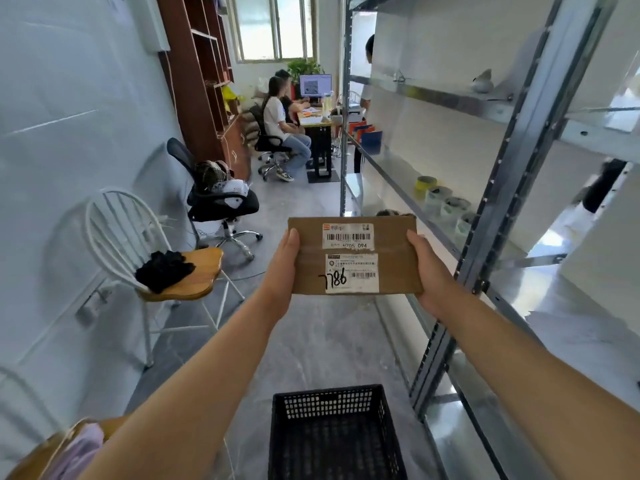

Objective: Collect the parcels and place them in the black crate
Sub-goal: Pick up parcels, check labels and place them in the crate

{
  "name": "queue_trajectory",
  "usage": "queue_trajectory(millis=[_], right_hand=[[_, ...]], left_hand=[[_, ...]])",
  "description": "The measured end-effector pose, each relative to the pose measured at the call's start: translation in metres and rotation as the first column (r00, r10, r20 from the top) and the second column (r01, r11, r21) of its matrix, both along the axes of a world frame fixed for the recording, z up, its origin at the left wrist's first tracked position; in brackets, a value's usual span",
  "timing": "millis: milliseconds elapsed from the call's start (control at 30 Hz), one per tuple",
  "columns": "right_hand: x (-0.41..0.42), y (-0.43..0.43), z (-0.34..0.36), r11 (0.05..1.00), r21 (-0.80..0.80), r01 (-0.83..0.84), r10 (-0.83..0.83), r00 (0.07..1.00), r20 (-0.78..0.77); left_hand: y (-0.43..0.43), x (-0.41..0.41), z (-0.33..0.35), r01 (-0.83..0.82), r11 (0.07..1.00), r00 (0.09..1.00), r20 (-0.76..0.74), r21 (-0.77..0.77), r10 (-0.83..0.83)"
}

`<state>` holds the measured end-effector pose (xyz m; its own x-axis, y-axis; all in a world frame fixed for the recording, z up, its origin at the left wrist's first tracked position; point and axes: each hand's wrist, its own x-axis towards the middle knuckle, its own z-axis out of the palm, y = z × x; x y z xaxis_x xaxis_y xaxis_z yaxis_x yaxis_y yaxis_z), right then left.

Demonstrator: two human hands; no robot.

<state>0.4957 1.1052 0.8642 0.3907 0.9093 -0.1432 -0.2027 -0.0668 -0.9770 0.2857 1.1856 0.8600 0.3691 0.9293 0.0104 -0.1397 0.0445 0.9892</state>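
Above the crate (325, 403), left hand (282, 268) and right hand (427, 268) hold a parcel (391, 258).

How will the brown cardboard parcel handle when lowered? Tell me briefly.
The cardboard parcel is probably stiff: it spans flat between the left hand and right hand without sagging. Likely light, held by its edges alone. Its taped face may be slightly slick.

The black plastic crate (329, 405) is cut off by the lower edge, and the fingers of the left hand (283, 268) and right hand (429, 270) lie hidden behind the brown cardboard parcel (394, 258).
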Motion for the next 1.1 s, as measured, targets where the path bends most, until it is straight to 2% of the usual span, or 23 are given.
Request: queue_trajectory(millis=[233, 333, 533, 833, 1100], right_hand=[[0.001, 0.086, -0.027, 0.990, -0.014, -0.137, 0.136, 0.990, -0.031], [-0.002, 0.108, -0.061, 0.987, -0.079, -0.143, 0.136, 0.987, -0.082], [-0.006, 0.139, -0.156, 0.968, -0.212, -0.135, 0.108, 0.985, -0.133], [-0.009, 0.160, -0.391, 0.933, -0.341, -0.118, 0.060, 0.983, -0.176], [-0.011, 0.164, -0.659, 0.861, -0.481, -0.166, 0.073, 0.976, -0.206]], left_hand=[[0.059, -0.001, -0.024, -0.150, 0.988, 0.988, -0.025, -0.034, 0.149], [0.082, -0.005, -0.057, -0.196, 0.975, 0.980, -0.059, -0.102, 0.190], [0.123, -0.013, -0.152, -0.183, 0.963, 0.979, -0.127, -0.200, 0.159], [0.136, -0.019, -0.379, -0.137, 0.947, 0.985, -0.140, -0.290, 0.099], [0.144, -0.023, -0.645, -0.230, 0.895, 0.953, -0.275, -0.383, 0.127]])
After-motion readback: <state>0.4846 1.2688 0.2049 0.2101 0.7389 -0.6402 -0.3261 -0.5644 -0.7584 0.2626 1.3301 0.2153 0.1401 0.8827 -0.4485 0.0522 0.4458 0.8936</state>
